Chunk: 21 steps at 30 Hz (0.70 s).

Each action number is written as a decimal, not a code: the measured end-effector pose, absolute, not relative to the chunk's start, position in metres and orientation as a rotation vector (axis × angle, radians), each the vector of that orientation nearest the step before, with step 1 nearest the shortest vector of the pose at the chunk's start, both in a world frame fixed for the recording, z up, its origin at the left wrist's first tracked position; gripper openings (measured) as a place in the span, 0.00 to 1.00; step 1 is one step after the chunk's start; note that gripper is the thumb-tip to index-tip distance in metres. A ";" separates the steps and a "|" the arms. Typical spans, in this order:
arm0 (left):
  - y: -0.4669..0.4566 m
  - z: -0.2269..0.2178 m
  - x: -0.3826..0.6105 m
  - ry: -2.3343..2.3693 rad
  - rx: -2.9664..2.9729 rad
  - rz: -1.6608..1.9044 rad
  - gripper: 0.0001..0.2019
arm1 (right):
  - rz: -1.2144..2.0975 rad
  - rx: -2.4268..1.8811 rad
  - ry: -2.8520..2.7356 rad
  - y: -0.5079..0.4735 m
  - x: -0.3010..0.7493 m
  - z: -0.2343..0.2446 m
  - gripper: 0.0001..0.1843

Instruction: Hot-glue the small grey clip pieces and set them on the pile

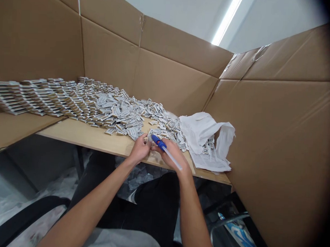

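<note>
Nearest us, two bare forearms (101, 193) reach over a grey shirt (124, 242) and dark trousers (161, 196) to the front edge of a pale table (71, 131). There, the left hand (140, 148) pinches what appears to be a small pale piece (150, 133), its fingers drawn in close, while the right hand (173, 151) curls around a blue tool (158, 141) with a translucent tail lying back over the hand. Fingers crowd the spot, and we cannot tell quite where tool and piece meet.

We judge the piece light and stiff, probably smooth enough to slip, its thin openwork easily bent; its outer rims offer the safest hold. The tool looks light too, best gripped by its thick blue body.

Just beyond lies a heap of similar pieces (124, 112), with a crumpled white bag (200, 132) to the right and tight stacks (32, 96) to the left. Cardboard walls (172, 73) close the scene.
</note>
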State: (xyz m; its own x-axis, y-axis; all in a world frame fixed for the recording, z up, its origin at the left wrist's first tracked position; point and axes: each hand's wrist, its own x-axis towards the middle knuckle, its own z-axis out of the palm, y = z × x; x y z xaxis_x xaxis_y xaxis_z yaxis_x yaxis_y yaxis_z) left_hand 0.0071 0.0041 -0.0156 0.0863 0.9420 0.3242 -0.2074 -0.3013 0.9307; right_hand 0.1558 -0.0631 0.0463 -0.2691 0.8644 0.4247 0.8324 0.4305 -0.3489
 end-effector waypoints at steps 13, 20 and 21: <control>-0.002 -0.006 0.008 0.760 1.131 1.398 0.18 | -0.111 -1.430 -1.835 -0.060 0.183 0.056 0.15; 0.001 -0.009 0.007 0.754 1.173 1.471 0.13 | 0.280 -1.522 -1.799 -0.076 0.201 0.064 0.21; 0.001 -0.009 0.008 0.739 1.172 1.459 0.11 | 0.324 -1.527 -1.821 -0.076 0.201 0.063 0.21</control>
State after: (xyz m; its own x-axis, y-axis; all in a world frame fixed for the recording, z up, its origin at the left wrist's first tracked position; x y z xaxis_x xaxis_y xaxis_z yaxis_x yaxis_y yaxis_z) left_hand 0.0076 0.0010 -0.0089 0.0573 0.9610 0.2706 -0.3503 -0.2345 0.9068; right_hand 0.2007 -0.0763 0.0626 -0.0323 0.9307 0.3645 0.7480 0.2644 -0.6088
